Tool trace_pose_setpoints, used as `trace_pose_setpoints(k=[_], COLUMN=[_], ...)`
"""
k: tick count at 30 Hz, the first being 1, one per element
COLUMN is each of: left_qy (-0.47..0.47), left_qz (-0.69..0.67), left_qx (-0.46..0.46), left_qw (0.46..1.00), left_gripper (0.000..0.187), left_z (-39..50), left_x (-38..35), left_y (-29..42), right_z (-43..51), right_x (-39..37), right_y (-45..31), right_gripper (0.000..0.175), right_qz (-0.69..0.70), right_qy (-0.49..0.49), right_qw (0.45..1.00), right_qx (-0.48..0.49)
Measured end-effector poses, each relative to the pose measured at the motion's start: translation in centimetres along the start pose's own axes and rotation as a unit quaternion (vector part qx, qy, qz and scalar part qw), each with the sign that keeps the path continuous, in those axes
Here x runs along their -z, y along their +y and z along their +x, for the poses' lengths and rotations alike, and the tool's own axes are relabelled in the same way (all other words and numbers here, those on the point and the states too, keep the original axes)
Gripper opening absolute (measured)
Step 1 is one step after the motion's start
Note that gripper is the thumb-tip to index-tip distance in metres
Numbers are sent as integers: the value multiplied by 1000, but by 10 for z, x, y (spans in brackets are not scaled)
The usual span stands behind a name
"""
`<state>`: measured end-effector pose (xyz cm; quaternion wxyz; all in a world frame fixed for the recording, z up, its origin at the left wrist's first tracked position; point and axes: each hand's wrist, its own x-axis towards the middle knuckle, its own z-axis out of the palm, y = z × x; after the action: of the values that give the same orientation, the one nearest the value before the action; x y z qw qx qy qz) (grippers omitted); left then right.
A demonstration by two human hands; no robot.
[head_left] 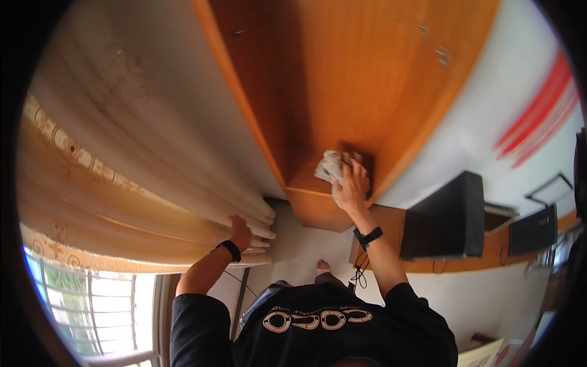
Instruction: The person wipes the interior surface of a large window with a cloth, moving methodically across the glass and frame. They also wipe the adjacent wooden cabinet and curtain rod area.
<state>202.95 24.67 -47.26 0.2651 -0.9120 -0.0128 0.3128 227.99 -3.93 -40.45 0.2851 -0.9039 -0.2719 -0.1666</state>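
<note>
My right hand (352,186) holds a crumpled, pale cloth (331,166) low inside an open wooden cabinet (357,91), over its bottom shelf (309,176). The cloth sticks out to the left of my fingers; whether it touches the shelf or the back panel cannot be told. My left hand (240,234) is at the hanging beige curtain (183,206), near its gathered edge. Its fingers are blurred and partly turned away, so whether they grip the fabric is unclear. Both wrists wear black bands.
A barred window (91,307) lies at the lower left, below the curtain. Right of the cabinet, a large black box-like thing (442,220) and a smaller black panel (533,231) stand along a wooden ledge (424,266). Dark cables (360,275) hang near my right forearm. Red marks (536,110) show on the wall.
</note>
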Motion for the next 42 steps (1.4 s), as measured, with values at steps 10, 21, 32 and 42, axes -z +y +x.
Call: trace_pose_setpoints(k=[10, 21, 32, 42], left_qy=[588, 608, 611, 331], left_qz=[-172, 100, 145, 196], left_qx=[513, 684, 554, 647], left_qw=[601, 390, 547, 658], left_gripper=[45, 69, 62, 77], left_z=[-239, -361, -393, -518], left_x=[190, 153, 140, 73], left_y=[-123, -172, -235, -252], right_z=[11, 9, 18, 17], right_x=[-29, -10, -27, -39], right_y=[23, 24, 13, 27], right_gripper=[52, 56, 52, 57], right_qz=[-108, -186, -186, -231], right_qy=[-51, -89, -81, -59], right_qw=[992, 979, 979, 971], right_qx=[46, 0, 19, 21])
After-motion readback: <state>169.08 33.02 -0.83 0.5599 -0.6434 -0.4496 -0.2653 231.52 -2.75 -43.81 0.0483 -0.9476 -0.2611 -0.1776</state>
